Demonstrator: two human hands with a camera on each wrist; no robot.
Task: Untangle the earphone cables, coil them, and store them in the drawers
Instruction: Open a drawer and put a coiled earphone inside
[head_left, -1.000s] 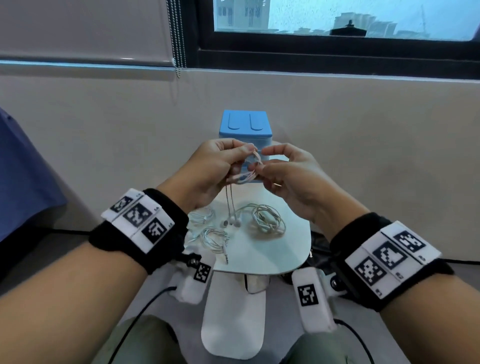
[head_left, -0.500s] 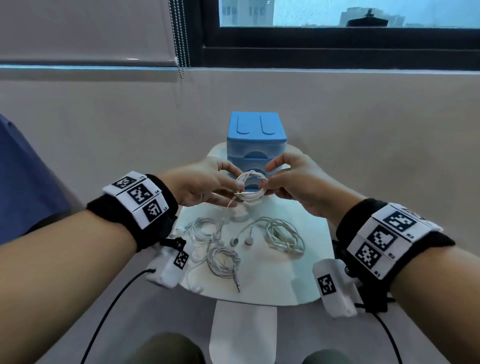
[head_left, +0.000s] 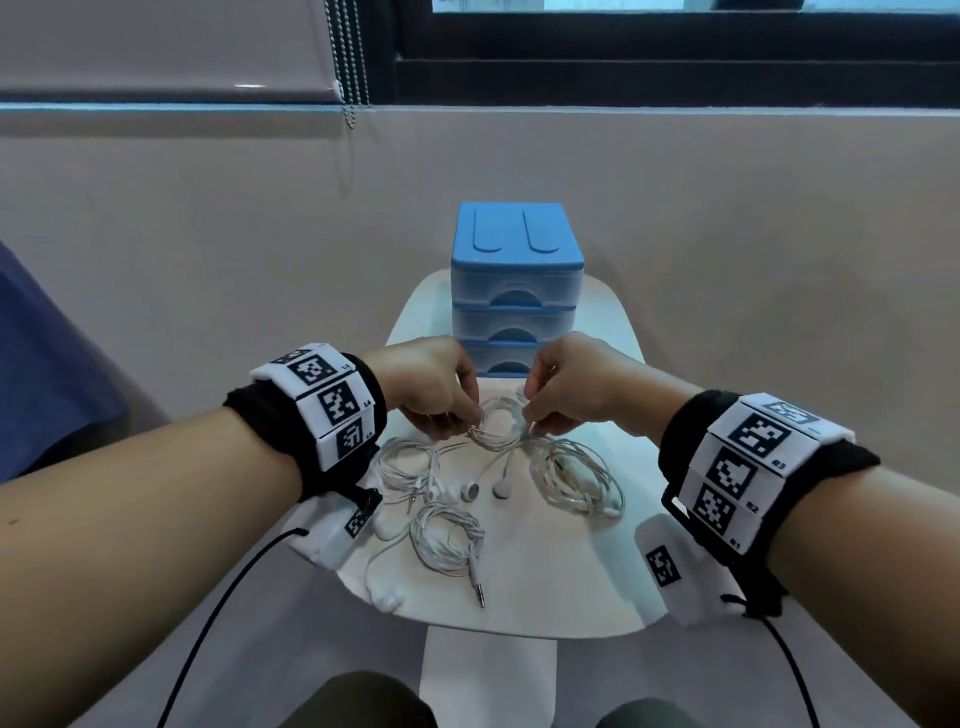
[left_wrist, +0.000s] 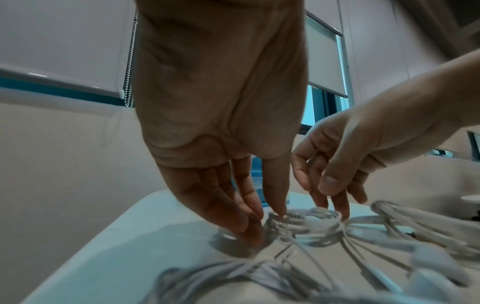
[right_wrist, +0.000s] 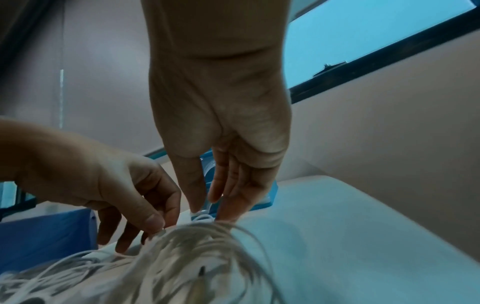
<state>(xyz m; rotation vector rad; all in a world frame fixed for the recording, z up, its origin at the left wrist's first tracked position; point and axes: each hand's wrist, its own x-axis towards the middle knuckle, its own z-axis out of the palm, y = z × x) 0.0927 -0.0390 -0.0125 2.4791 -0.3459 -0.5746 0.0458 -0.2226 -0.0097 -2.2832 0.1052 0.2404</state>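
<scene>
So both hands are down on the small white worktop (head_left: 613, 597) right in front of the blue drawer unit (head_left: 514, 291), and between them sits a freshly wound earphone coil (head_left: 501, 428); the left hand (head_left: 431, 387) pinches its left edge with thumb and fingertips, the right hand (head_left: 569, 389) pinches the right edge the same way, so each hand is closed on the coil from opposite sides. The coil looks to be touching the worktop, its two earbuds (head_left: 485, 489) trailing out toward the viewer. Three other bundles lie nearby: one to the left (head_left: 408, 465), a bigger one to the right (head_left: 576, 480), and one at the front (head_left: 444, 535) with its jack plug (head_left: 479, 590) sticking out. All three drawers look closed. My read: this thin cable is light, floppy and springy, so the loops will want to pop open the second you let go. I'd keep hold across all the strands at once, pinching the whole bundle and not a single loop, and never lift by the earbuds or the plug since those just pull the coil apart
</scene>
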